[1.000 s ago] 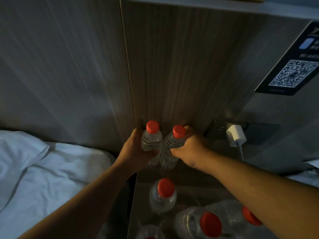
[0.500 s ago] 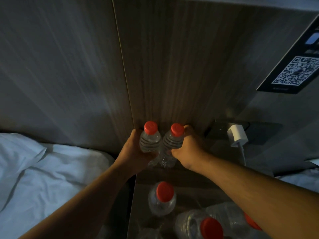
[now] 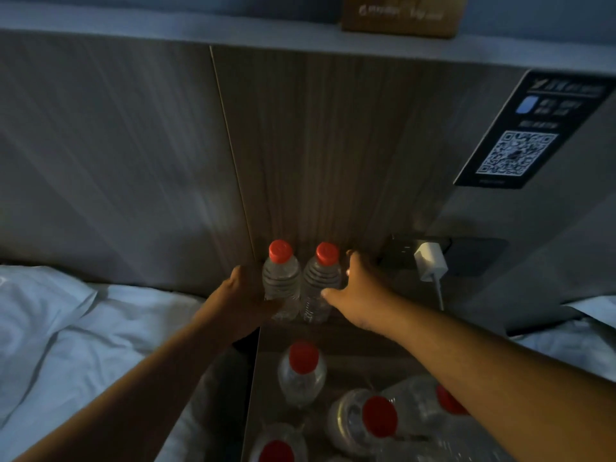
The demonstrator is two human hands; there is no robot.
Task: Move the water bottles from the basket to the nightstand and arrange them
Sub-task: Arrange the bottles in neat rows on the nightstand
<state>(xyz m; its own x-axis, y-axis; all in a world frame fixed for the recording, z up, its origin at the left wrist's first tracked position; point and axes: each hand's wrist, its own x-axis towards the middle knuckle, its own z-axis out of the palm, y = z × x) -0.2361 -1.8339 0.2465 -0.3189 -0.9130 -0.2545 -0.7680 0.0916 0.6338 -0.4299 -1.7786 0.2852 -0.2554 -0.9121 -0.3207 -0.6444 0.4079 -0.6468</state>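
Observation:
Two clear water bottles with red caps stand upright side by side at the back of the nightstand (image 3: 353, 335), against the wood panel: the left bottle (image 3: 280, 278) and the right bottle (image 3: 321, 278). My left hand (image 3: 240, 301) cups loosely around the left bottle's lower part, thumb lifted off it. On the other side, my right hand (image 3: 356, 288) has its fingers spread, with only the tips against the right bottle. Several more red-capped bottles (image 3: 301, 371) stand nearer to me on the glossy top. One of these is partly hidden under my right forearm.
A white charger (image 3: 430, 261) sits in a wall socket right of the bottles, its cable hanging down. A dark QR-code sign (image 3: 533, 135) is higher on the right. White bedding (image 3: 66, 328) lies to the left. A brown box (image 3: 400, 15) rests on the ledge above.
Both hands have loosened from the two bottles. The right fingers have spread open and the left thumb has lifted away. The bottles stand in place against the panel. The camera has tilted up.

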